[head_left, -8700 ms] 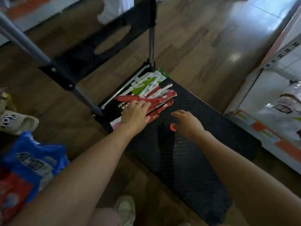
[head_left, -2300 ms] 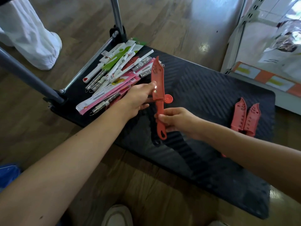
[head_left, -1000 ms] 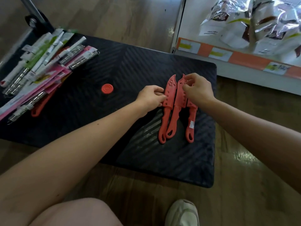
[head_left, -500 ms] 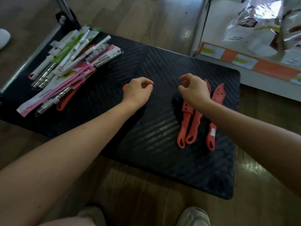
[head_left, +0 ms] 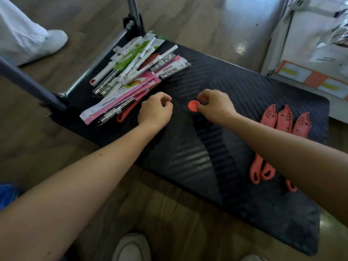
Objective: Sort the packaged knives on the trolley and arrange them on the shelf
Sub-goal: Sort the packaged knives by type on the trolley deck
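Red disc is pinched at its rim by right hand fingers. Left hand fingers are curled, nothing held. Packaged knives are piled just beyond-left of the left fingers, long axes diagonal; left hand is judged nearer.

Red sheathed knives: 3, side by side. Red disc: 1. Carded knives: piled, too overlapped to count. Loose red handle under pile: 1
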The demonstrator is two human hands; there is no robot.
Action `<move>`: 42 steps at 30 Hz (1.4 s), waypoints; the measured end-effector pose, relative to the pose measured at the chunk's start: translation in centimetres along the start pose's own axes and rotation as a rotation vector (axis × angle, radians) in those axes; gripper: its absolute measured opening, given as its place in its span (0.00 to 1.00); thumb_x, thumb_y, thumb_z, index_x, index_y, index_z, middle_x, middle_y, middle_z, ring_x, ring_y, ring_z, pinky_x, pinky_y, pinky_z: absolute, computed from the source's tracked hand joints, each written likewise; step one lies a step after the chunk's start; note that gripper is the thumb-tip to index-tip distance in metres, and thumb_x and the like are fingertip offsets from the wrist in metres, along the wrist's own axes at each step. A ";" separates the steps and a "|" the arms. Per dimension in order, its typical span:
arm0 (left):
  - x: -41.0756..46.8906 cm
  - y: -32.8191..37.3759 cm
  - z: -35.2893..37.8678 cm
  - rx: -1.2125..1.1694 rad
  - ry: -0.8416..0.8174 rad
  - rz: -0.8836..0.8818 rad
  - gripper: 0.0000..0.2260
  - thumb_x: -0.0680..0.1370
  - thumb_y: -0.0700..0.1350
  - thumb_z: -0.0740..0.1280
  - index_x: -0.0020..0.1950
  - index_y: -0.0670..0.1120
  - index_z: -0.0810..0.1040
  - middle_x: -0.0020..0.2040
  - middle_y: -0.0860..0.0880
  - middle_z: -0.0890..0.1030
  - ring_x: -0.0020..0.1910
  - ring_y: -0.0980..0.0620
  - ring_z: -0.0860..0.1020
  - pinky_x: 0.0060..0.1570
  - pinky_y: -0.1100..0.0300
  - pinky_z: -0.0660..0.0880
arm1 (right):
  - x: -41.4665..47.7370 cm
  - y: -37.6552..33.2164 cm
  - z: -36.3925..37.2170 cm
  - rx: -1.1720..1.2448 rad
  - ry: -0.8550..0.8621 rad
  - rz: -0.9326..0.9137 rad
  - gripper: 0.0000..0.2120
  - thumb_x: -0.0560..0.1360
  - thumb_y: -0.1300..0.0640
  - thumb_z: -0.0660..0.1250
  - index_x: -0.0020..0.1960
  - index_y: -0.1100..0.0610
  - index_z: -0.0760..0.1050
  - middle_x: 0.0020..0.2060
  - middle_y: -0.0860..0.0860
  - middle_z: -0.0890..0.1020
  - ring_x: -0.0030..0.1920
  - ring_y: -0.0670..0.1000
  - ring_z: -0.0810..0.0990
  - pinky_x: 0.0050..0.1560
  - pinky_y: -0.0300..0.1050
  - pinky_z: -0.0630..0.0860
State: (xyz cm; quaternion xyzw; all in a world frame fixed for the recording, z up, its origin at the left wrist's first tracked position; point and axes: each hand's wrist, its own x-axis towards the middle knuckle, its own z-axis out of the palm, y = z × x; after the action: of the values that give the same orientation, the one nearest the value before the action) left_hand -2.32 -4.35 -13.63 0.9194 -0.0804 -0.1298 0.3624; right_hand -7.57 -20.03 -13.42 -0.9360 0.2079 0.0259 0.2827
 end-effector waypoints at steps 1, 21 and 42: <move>0.1 -0.1 -0.2 0.004 -0.002 0.008 0.09 0.77 0.45 0.62 0.55 0.51 0.78 0.50 0.54 0.79 0.47 0.55 0.75 0.45 0.63 0.68 | 0.2 -0.3 0.2 -0.007 0.001 -0.016 0.15 0.72 0.55 0.67 0.59 0.55 0.75 0.55 0.54 0.77 0.57 0.54 0.74 0.53 0.44 0.69; 0.6 -2.1 -2.5 0.032 -0.035 0.082 0.14 0.78 0.45 0.62 0.63 0.50 0.75 0.62 0.52 0.77 0.62 0.50 0.73 0.54 0.63 0.65 | 7.5 -4.2 2.3 -0.378 0.122 -0.325 0.25 0.74 0.61 0.62 0.70 0.54 0.63 0.68 0.53 0.67 0.67 0.56 0.65 0.57 0.51 0.69; -0.7 -1.4 -1.9 -0.263 -0.245 -0.013 0.07 0.78 0.44 0.63 0.52 0.52 0.78 0.48 0.53 0.82 0.45 0.56 0.80 0.44 0.66 0.74 | 3.3 -3.6 1.4 -0.784 0.038 -0.434 0.18 0.76 0.61 0.61 0.65 0.59 0.66 0.62 0.54 0.70 0.59 0.58 0.71 0.51 0.49 0.70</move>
State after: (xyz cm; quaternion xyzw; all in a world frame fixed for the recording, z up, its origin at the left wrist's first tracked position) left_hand -2.33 -1.95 -13.15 0.8419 -0.1005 -0.2528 0.4661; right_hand -3.02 -17.81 -13.25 -0.9947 -0.0135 0.0259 -0.0982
